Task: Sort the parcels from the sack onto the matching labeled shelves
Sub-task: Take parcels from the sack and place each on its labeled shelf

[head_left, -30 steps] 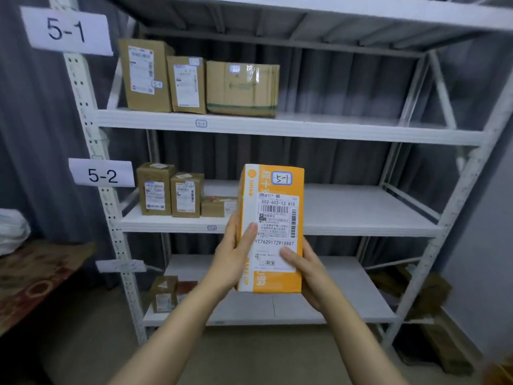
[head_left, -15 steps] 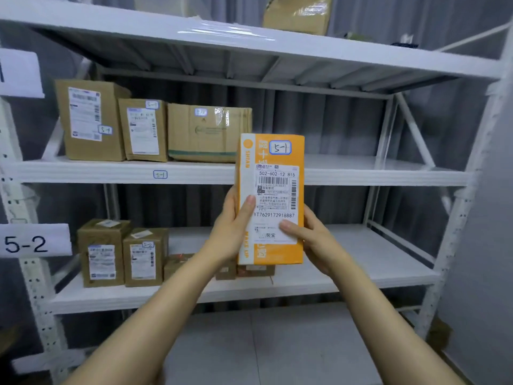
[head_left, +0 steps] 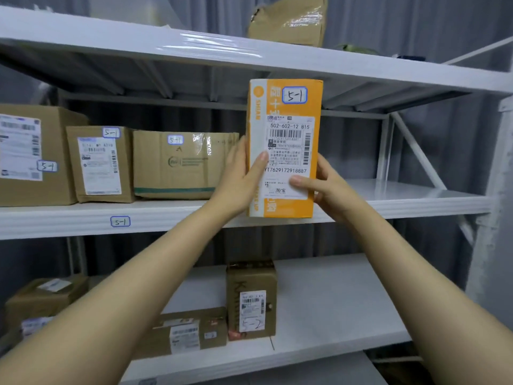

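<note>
Orange parcel (head_left: 286, 151) upright, bottom level w/ 5-1 shelf (head_left: 402, 194) front edge; L hand (head_left: 238, 179) & R hand (head_left: 330, 184) grasp its sides. Bare shelf surface runs rightward; wide carton (head_left: 177, 168) at shelf mid, beside L hand.

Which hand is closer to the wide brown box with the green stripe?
Left. The left hand grips the orange parcel right beside the wide brown box; the right hand holds the parcel's far side.
</note>
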